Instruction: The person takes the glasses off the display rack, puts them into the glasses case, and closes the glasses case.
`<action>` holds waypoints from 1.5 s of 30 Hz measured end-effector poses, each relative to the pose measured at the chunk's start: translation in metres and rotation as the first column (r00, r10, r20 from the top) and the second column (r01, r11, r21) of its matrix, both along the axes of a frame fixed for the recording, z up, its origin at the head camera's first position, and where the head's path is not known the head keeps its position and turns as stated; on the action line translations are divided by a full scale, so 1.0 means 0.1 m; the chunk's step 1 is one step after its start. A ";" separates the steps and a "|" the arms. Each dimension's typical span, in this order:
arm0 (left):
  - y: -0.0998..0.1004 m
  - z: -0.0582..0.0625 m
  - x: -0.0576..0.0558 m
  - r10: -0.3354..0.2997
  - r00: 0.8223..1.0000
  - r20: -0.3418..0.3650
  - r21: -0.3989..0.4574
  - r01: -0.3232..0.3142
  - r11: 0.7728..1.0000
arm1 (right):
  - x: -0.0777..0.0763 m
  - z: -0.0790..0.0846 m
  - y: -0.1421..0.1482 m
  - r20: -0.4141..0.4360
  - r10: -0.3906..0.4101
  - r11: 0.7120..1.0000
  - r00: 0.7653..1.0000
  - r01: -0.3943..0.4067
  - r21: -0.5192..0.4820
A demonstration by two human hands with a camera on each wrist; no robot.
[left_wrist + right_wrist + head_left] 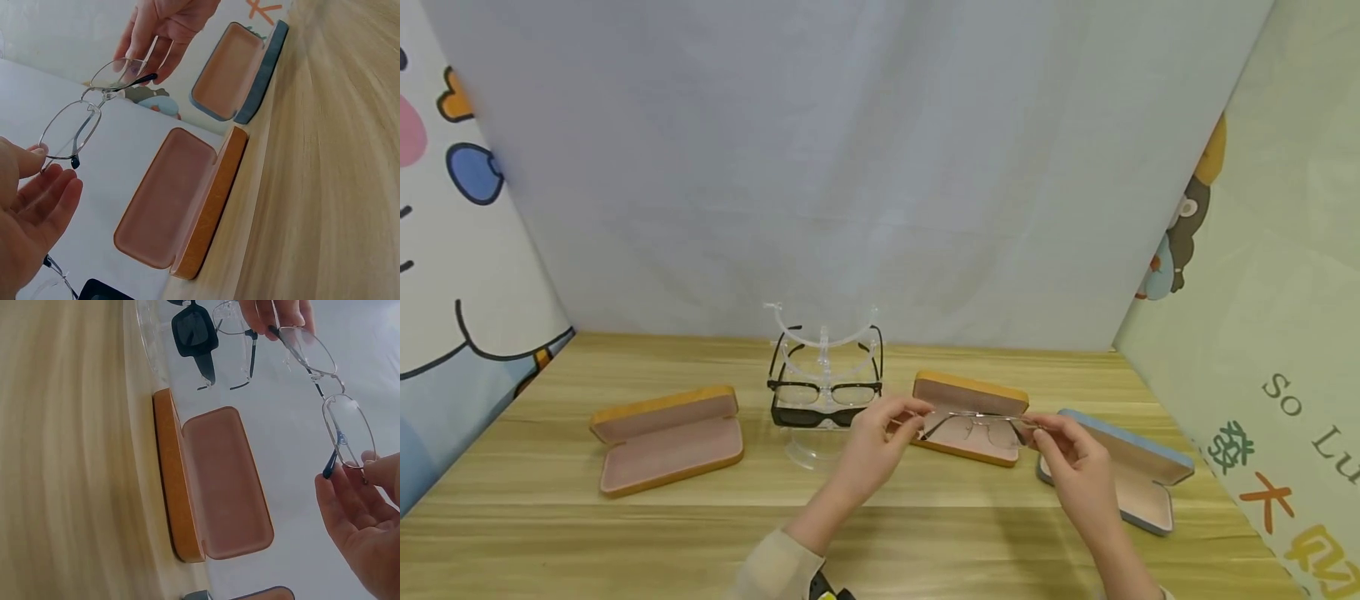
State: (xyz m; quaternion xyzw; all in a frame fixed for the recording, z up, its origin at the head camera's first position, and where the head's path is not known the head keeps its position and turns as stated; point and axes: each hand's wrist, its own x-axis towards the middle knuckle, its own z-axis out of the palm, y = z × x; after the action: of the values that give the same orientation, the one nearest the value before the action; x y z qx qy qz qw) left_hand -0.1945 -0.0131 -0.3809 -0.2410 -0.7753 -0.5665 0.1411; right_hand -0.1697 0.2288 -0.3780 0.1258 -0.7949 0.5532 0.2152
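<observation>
A pair of thin metal-framed eyeglasses (977,414) is held up in front of the person, above an open orange case (964,453). My left hand (874,442) pinches one end of the frame between thumb and fingers. At the other end, my right hand (1081,467) pinches the frame in the same way. Both wrist views show the clear lenses and the dark-tipped temples (331,464) behind them. The orange case, lined in pink, has nothing inside in the left wrist view.
A clear display stand (824,337) bears black-rimmed glasses (825,386) above dark sunglasses (797,417). Left of it lies another open orange case (662,408). An open blue case (1150,448) lies at the right, partly behind my right hand. A pale cloth (850,167) hangs behind the wooden table (925,542).
</observation>
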 end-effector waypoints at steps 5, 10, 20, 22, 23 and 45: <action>0.06 -0.07 -0.02 -0.042 0.998 0.055 0.029 0.041 0.999 | 0.04 -0.05 0.09 0.019 0.003 0.999 1.000 -0.002 -0.052; 0.15 -0.13 -0.03 -0.066 0.994 0.083 0.043 0.063 0.997 | 0.08 -0.08 0.15 0.025 0.014 0.995 1.000 -0.011 -0.100; 0.33 -0.20 -0.05 -0.126 0.967 0.220 0.128 0.099 0.987 | 0.10 -0.20 0.28 0.056 0.021 0.987 0.998 -0.012 -0.160; 0.35 -0.16 -0.01 -0.141 0.955 0.260 0.170 0.098 0.980 | 0.11 -0.21 0.30 0.057 0.024 0.985 0.998 -0.014 -0.170; 0.37 -0.14 0.00 -0.150 0.948 0.280 0.197 0.096 0.976 | 0.12 -0.21 0.31 0.057 0.022 0.985 0.998 -0.012 -0.171; 0.89 -0.36 -0.12 -0.147 0.887 0.437 0.390 -0.040 0.920 | 0.23 -0.30 0.63 0.138 0.014 0.935 0.990 0.036 -0.353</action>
State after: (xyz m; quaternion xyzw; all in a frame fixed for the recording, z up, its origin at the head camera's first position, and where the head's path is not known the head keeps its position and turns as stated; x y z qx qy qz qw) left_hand -0.2065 0.0758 -0.4174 -0.0896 -0.6518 -0.7529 -0.0167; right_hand -0.1467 0.2920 -0.4077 0.0421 -0.6959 0.6934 0.1818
